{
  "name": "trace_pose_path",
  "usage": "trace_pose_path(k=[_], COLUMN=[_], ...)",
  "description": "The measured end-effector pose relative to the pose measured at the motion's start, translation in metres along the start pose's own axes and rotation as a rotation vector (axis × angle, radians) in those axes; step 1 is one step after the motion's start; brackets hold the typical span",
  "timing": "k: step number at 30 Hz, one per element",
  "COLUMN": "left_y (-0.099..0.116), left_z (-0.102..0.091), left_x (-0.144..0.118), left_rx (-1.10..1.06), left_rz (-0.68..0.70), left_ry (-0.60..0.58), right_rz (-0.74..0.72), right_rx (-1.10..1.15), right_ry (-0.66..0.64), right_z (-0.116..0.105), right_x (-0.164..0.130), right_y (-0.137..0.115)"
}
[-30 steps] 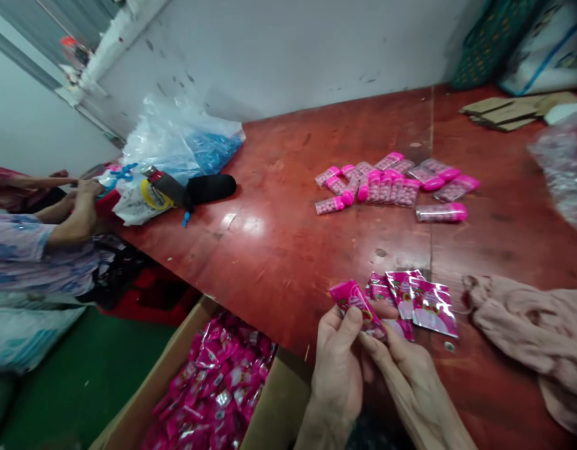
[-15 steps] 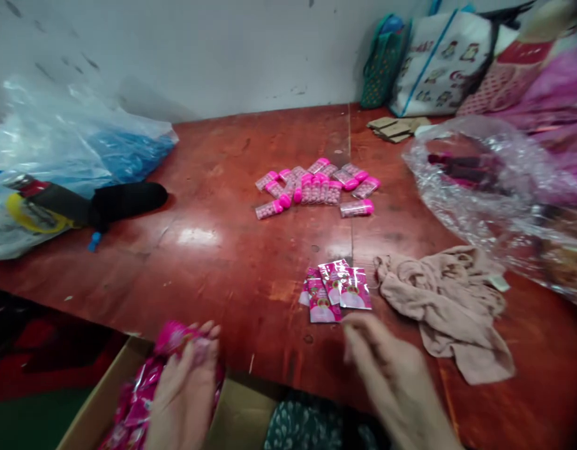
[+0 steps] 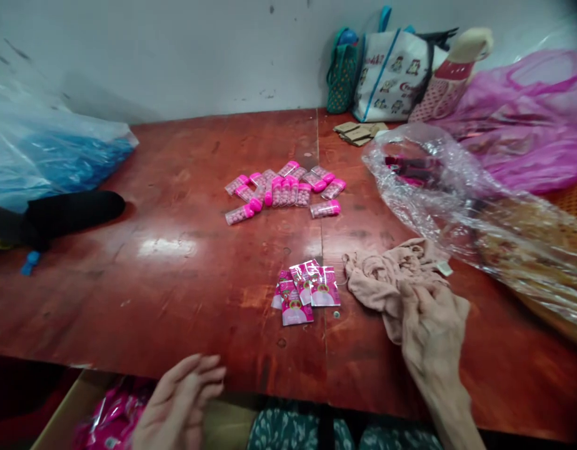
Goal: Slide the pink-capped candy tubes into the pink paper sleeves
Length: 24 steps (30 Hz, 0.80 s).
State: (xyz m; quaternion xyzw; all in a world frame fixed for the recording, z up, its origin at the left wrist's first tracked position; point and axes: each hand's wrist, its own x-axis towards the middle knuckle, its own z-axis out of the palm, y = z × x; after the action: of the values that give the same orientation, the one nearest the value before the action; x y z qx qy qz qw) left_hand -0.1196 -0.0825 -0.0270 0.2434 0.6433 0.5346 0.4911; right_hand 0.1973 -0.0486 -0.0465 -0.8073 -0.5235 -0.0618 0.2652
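On the right of the table, my right hand has its fingers closed on a crumpled beige cloth. My left hand hovers at the table's front edge, palm turned inward, fingers loosely apart with nothing visible in them. Below and beside it, a cardboard box holds shiny pink sachets. Between the two hands lie several overlapping pink sachets. A tiny round pale thing rests just to their right. Farther back is a cluster of clear tubes with pink caps, filled with pink beads.
Clear plastic wrap and a pink plastic bag lie on the right. At the back stand a white printed bag and a green pouch, with cardboard pieces in front. A black object and a blue-filled plastic bag occupy the left.
My right hand has moved right from beside the sachets and taken hold of the cloth. My left hand, earlier at a pink sachet over the box, now shows none. The view has turned right.
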Motion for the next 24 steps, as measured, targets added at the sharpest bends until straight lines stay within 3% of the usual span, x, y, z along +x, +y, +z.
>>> trace_pose_path(k=[1, 3, 5, 7, 11, 15, 18, 21, 24], left_y=[0.001, 0.000, -0.005, -0.013, -0.028, -0.035, -0.033, -0.023, -0.008], left_z=[0.023, 0.062, 0.089, 0.107, 0.123, 0.122, 0.117, 0.119, 0.133], left_x=[-0.002, -0.001, 0.007, 0.017, 0.033, 0.036, 0.038, 0.040, 0.037], left_rx=[0.141, 0.449, 0.731, 0.943, 1.204, 1.237, 1.120, 0.864, 0.531], left_rz=[0.133, 0.526, 0.841, 0.976, 1.013, 1.034, 1.049, 0.988, 0.677], left_ry=[-0.060, -0.176, -0.307, -0.399, -0.566, -0.539, -0.501, -0.407, -0.393], right_rz=[-0.004, -0.086, -0.180, -0.166, -0.148, -0.166, -0.214, -0.304, -0.441], right_rx=[0.031, 0.116, 0.269, 0.300, 0.309, 0.380, 0.458, 0.513, 0.556], right_ry=[0.052, 0.152, -0.043, -0.142, -0.133, -0.061, 0.039, 0.148, 0.186], right_z=[-0.002, 0.000, 0.009, 0.023, 0.041, 0.040, 0.035, 0.032, 0.030], right_x=[0.000, -0.003, -0.008, -0.014, -0.020, -0.019, -0.017, -0.015, -0.015], right_y=[-0.011, -0.035, -0.055, -0.067, -0.068, -0.064, -0.063, -0.064, -0.066])
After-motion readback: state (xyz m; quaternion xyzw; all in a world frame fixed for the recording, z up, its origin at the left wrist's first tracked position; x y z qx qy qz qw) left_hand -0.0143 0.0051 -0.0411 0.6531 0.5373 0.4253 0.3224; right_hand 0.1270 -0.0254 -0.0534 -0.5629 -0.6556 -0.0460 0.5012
